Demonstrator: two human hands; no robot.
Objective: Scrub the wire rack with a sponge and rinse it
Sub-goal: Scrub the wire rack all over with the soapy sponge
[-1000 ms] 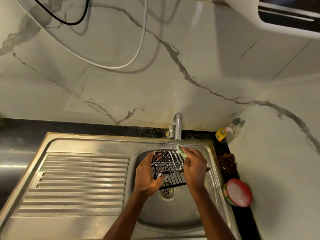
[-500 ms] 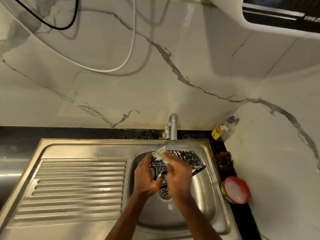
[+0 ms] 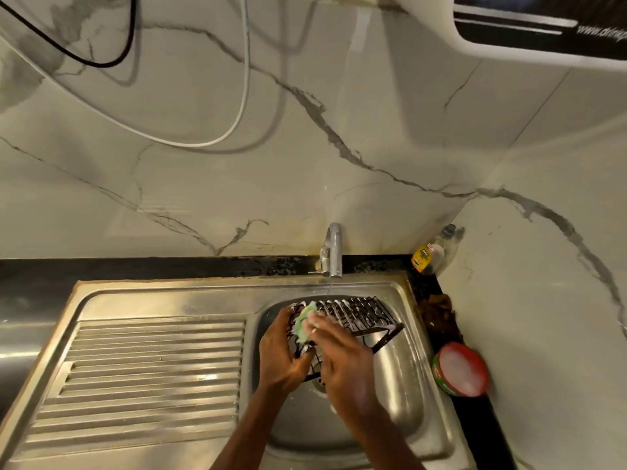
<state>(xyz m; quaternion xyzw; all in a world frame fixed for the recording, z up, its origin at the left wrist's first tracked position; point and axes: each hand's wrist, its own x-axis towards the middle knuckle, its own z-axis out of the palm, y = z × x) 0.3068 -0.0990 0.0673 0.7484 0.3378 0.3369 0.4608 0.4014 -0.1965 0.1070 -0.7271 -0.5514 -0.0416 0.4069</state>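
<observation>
Your two forearms enter from the bottom edge and meet over the basin of the steel sink (image 3: 400, 432). Your left hand (image 3: 280, 354) has its fingers curled tight around the near left edge of the wire rack (image 3: 359, 315), thumb on the near side. Your right hand (image 3: 342, 354) has its fingers closed together over a green sponge (image 3: 303, 325), pressing it against the left end of the rack, just beside your left fingertips. The rack is black, held tilted above the drain inside the basin, its far edge raised toward the tap; white suds coat the upper wires. The ribbed drainboard (image 3: 149, 374) lies to your left, wet and bare. On the dark counter to your right, a round red-rimmed tub (image 3: 461, 369) of white paste stands just beside the sink rim, and a brown scrubbing wad (image 3: 436, 308) sits beyond it. Farther back, the tap (image 3: 333, 249) runs a thin stream of water that lands on the far edge of the rack. A clear bottle with a yellow label (image 3: 431, 252) stands in the wall corner. Above, a white cable (image 3: 237, 120) and a black cable (image 3: 101, 62) hang across the marble wall
</observation>
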